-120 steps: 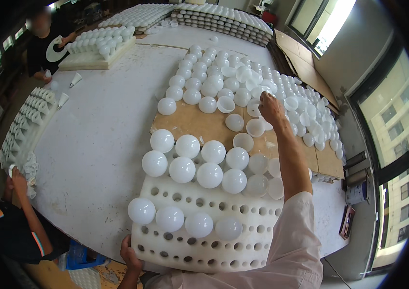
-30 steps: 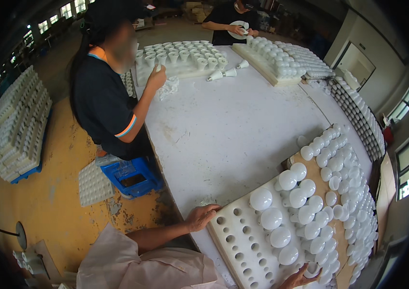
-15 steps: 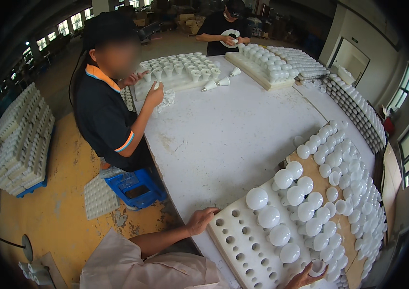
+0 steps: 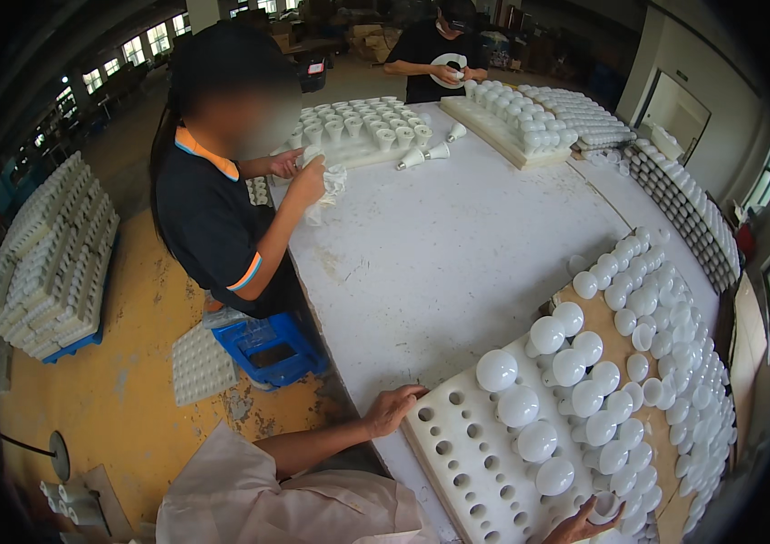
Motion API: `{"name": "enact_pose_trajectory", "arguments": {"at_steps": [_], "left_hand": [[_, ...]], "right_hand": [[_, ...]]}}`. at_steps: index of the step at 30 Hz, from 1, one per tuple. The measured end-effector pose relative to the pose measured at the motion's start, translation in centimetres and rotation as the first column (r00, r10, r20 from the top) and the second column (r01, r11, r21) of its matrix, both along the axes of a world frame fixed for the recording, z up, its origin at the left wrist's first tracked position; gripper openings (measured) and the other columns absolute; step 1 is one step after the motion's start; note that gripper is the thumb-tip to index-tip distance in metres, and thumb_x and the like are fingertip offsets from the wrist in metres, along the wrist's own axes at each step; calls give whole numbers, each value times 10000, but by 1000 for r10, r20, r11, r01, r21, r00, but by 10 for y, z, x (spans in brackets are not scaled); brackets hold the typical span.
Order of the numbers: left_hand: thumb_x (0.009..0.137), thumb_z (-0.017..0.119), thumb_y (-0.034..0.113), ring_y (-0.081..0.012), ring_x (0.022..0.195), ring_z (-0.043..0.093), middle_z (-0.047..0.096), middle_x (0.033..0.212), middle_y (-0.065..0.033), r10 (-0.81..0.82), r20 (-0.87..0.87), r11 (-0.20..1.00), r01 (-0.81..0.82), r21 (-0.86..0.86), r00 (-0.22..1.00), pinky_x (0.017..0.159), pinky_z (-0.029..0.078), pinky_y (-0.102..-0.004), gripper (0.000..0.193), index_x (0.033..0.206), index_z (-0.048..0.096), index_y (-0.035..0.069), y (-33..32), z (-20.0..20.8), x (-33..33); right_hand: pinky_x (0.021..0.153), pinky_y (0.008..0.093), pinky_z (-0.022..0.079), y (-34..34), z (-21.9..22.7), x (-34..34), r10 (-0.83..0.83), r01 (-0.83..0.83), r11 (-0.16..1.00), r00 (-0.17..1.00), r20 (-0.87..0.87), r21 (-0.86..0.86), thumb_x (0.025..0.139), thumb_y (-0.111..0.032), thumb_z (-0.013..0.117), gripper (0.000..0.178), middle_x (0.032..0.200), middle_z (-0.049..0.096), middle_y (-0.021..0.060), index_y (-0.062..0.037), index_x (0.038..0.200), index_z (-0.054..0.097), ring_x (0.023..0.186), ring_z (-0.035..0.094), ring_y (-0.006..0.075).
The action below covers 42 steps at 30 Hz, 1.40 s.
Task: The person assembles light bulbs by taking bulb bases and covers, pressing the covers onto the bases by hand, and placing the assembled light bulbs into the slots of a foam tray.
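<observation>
Right hand (image 4: pixel 577 526) holding dome (image 4: pixel 604 509), left hand (image 4: pixel 391 411) touching tray (image 4: pixel 471 461)

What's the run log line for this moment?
left hand: at corner of white perforated tray | right hand: holding white translucent hollow dome

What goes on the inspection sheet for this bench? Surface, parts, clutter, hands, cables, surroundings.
Surface: white table, scuffed and marked.
Job's things: perforated white tray, partly filled with white domes; more domes beyond it, over brown cardboard.
Clutter: loose lamp parts and crumpled white material near the seated co-worker.
Hands: left hand at the tray's edge, grip unclear; right hand holding a cup-shaped dome.
Cables: thin dark line at lower left, cord or rod unclear.
Surroundings: second co-worker across the table; blue stool; stacked trays on the yellow floor.
</observation>
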<state>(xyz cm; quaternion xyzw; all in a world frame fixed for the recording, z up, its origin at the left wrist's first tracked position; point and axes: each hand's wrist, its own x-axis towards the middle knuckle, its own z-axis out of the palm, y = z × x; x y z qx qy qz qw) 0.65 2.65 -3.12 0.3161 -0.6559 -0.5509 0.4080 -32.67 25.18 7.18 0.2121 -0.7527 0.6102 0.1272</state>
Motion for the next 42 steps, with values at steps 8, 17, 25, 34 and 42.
{"name": "enact_pose_trajectory", "arguments": {"at_steps": [8, 17, 25, 34, 42], "left_hand": [[1006, 354, 258, -206, 1052, 577, 612, 1128, -158, -9, 13, 1000, 9, -9, 1000, 936, 433, -333, 397, 1239, 486, -34, -1, -2, 1], [1003, 357, 258, -197, 1036, 578, 621, 1103, -151, -4, 6, 1000, 4, 7, 1000, 926, 434, -328, 399, 1234, 491, -38, 0, 0, 1], [1005, 353, 248, -193, 1038, 577, 621, 1104, -153, -5, 16, 1000, 4, 9, 1000, 925, 434, -322, 387, 1234, 494, -31, -1, -6, 1], [1006, 353, 257, -190, 1045, 573, 617, 1114, -152, -9, 28, 1000, 9, 12, 1000, 930, 430, -323, 398, 1237, 491, -36, 0, -1, 0], [990, 406, 263, -212, 981, 605, 641, 1073, -164, 34, -20, 999, -34, -30, 999, 864, 455, -312, 376, 1220, 513, -16, -1, -1, -1]], "right_hand": [[954, 464, 425, -5, 10, 8, -4, 5, 1000, 998, 65, -23, 731, -188, 799, 879, 1337, 408, 222, 0, 1388, 245, 1179, 444, 317], [942, 456, 439, -7, 20, 17, -11, 6, 999, 994, 112, 48, 739, -176, 790, 845, 1346, 399, 210, -25, 1382, 264, 1174, 448, 314], [932, 445, 446, -7, 7, 9, 37, -26, 997, 987, 154, -77, 752, -176, 780, 838, 1356, 378, 212, -19, 1386, 255, 1155, 453, 302], [892, 424, 478, 4, -16, -12, 39, -39, 999, 999, 11, 31, 767, -150, 767, 846, 1359, 362, 208, -17, 1400, 221, 1139, 455, 293], [863, 413, 508, 6, -22, -18, 87, -85, 996, 993, 81, -21, 770, -124, 759, 857, 1354, 366, 194, -53, 1413, 197, 1132, 459, 294]]}}
